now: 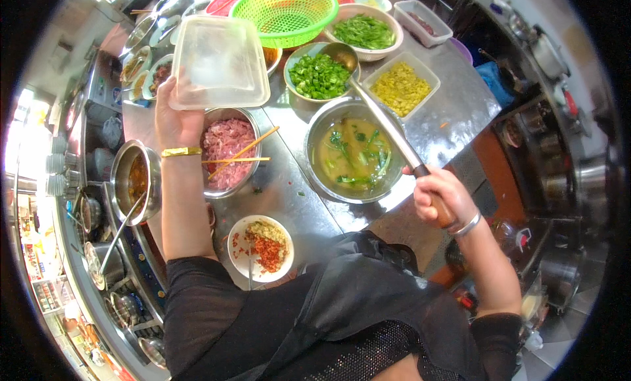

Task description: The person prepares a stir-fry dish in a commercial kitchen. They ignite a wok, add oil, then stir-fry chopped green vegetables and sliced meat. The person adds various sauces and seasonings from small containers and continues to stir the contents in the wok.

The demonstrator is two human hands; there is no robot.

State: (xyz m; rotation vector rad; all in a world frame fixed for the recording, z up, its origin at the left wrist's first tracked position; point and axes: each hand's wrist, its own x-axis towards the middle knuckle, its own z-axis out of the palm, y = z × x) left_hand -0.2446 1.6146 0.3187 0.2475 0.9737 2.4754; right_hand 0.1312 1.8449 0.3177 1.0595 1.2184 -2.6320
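My left hand (175, 107) holds up a translucent plastic container or lid (222, 61) by its near left corner, above the back of a steel bowl of sliced raw meat (229, 139). Two wooden chopsticks (241, 152) cross over that meat. My right hand (441, 198) grips the wooden handle of a metal ladle (384, 120). The ladle's bowl rests over chopped green onions (315, 78), and its shaft passes above a steel basin of broth with leafy greens (355, 159). A white bowl of minced garlic and chopped red chilli (261, 248) stands near my body, with a utensil in it.
A green plastic colander (283, 16), a bowl of shredded greens (365, 31) and a tub of chopped yellow-green vegetables (402, 88) stand on the steel table (286, 174). At left, a steel pot (116, 184) holds reddish-brown food and a long-handled utensil. Small dishes crowd the back left.
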